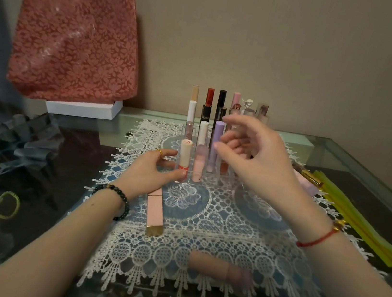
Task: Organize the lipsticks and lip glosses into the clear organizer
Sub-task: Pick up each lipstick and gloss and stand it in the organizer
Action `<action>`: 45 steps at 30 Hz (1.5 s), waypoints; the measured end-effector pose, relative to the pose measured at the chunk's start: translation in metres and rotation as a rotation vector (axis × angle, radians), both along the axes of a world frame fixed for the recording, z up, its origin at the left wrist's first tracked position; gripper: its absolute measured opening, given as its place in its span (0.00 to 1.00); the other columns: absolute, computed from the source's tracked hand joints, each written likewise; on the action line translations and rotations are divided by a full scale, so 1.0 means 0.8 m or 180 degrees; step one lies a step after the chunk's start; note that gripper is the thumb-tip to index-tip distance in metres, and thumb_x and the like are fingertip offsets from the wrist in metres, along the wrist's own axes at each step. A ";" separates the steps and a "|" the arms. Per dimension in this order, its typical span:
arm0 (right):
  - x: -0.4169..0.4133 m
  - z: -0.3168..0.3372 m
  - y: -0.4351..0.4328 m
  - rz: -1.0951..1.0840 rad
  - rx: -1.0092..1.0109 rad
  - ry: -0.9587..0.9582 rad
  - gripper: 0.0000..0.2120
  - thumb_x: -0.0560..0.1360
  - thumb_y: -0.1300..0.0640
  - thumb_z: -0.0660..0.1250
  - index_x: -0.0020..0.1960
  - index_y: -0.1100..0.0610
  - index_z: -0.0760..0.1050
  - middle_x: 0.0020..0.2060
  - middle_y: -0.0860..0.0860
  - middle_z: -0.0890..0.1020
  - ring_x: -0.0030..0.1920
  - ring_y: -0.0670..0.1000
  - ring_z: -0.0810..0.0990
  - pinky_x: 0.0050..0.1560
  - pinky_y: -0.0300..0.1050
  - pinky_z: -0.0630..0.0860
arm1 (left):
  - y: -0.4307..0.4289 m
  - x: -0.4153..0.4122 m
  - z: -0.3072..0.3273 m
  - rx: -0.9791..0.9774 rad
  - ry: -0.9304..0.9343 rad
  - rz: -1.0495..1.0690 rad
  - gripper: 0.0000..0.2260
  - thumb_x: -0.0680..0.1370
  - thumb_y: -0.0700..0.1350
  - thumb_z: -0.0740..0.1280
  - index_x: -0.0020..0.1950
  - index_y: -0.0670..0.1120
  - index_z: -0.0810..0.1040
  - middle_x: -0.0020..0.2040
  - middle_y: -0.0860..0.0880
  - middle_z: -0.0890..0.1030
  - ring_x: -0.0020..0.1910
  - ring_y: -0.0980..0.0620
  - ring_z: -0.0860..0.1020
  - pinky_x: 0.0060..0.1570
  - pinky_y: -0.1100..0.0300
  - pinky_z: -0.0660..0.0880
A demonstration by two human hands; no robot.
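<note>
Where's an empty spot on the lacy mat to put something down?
Bare lace mat lies in front of the clear organizer, between the square pink lipstick and the round pink tube. Crowded: the organizer itself, with the left hand and right hand at it.

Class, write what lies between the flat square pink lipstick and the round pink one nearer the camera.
Head view: only bare lace mat separates the square pink lipstick from the round pink lipstick.

Dim warm indoor light; soft overall; wide-angle bending at edges; near foreground blurred.
</note>
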State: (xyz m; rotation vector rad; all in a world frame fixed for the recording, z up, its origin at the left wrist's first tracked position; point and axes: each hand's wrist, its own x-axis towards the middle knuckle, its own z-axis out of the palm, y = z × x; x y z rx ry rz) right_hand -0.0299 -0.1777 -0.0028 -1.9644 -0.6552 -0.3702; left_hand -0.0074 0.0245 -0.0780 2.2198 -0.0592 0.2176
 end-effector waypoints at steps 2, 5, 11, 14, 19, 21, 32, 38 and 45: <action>-0.025 -0.005 -0.013 0.0159 -0.0353 0.0111 0.21 0.65 0.49 0.66 0.58 0.46 0.71 0.44 0.44 0.78 0.44 0.42 0.77 0.45 0.40 0.78 | 0.000 -0.001 0.000 -0.0027 0.0016 -0.0004 0.26 0.69 0.55 0.70 0.65 0.51 0.70 0.54 0.53 0.80 0.54 0.57 0.76 0.52 0.62 0.69; -0.059 -0.025 -0.035 0.0286 -0.0857 0.0262 0.19 0.65 0.45 0.66 0.56 0.38 0.69 0.44 0.39 0.77 0.45 0.37 0.75 0.46 0.37 0.77 | 0.000 -0.004 0.002 -0.0120 0.0031 0.0004 0.25 0.70 0.55 0.69 0.65 0.50 0.70 0.53 0.53 0.79 0.53 0.55 0.77 0.55 0.59 0.71; -0.102 -0.064 -0.066 0.0503 -0.1466 0.0260 0.19 0.65 0.35 0.65 0.55 0.32 0.66 0.48 0.30 0.73 0.51 0.32 0.71 0.47 0.26 0.70 | -0.001 -0.007 0.004 -0.0050 0.0015 0.0037 0.21 0.73 0.52 0.67 0.64 0.50 0.70 0.51 0.52 0.79 0.52 0.54 0.77 0.56 0.54 0.73; -0.107 -0.075 -0.071 0.0650 -0.1422 0.0254 0.20 0.66 0.39 0.68 0.56 0.37 0.71 0.48 0.34 0.76 0.51 0.35 0.73 0.51 0.29 0.70 | -0.001 -0.008 0.004 -0.0043 0.0057 0.0007 0.21 0.73 0.53 0.67 0.64 0.50 0.70 0.52 0.51 0.80 0.52 0.54 0.77 0.57 0.52 0.73; -0.106 -0.084 -0.070 0.0637 -0.1431 0.0119 0.14 0.67 0.45 0.70 0.52 0.44 0.75 0.45 0.36 0.77 0.49 0.38 0.74 0.48 0.28 0.68 | -0.002 -0.009 0.004 -0.0057 0.0072 0.0011 0.21 0.73 0.52 0.67 0.64 0.51 0.70 0.51 0.53 0.79 0.50 0.55 0.77 0.54 0.54 0.74; -0.105 -0.085 -0.068 0.0637 -0.1435 0.0101 0.12 0.68 0.47 0.69 0.51 0.44 0.76 0.44 0.36 0.78 0.48 0.39 0.74 0.47 0.29 0.68 | -0.002 -0.008 0.003 -0.0056 0.0048 0.0030 0.20 0.73 0.52 0.67 0.64 0.51 0.70 0.49 0.54 0.79 0.48 0.57 0.77 0.50 0.58 0.73; -0.073 -0.049 -0.053 0.0333 -0.0614 0.0333 0.09 0.65 0.50 0.66 0.43 0.39 0.73 0.40 0.36 0.78 0.41 0.38 0.76 0.40 0.30 0.75 | -0.004 -0.010 0.005 -0.0038 0.0044 -0.0004 0.21 0.73 0.50 0.67 0.65 0.51 0.69 0.52 0.52 0.78 0.50 0.55 0.76 0.49 0.61 0.70; -0.015 -0.020 -0.034 -0.0219 0.0087 -0.0021 0.11 0.67 0.58 0.70 0.46 0.44 0.75 0.39 0.43 0.78 0.32 0.39 0.75 0.31 0.30 0.74 | -0.004 -0.009 0.003 -0.0107 0.0029 -0.0008 0.21 0.73 0.50 0.68 0.64 0.52 0.69 0.53 0.52 0.79 0.48 0.60 0.76 0.39 0.69 0.68; 0.035 -0.007 -0.004 -0.0579 0.0720 -0.0271 0.13 0.70 0.60 0.70 0.47 0.44 0.72 0.40 0.40 0.77 0.35 0.39 0.77 0.36 0.32 0.77 | -0.004 -0.007 0.003 0.0071 -0.0094 0.0028 0.21 0.73 0.52 0.68 0.65 0.52 0.69 0.48 0.56 0.79 0.46 0.63 0.76 0.36 0.70 0.67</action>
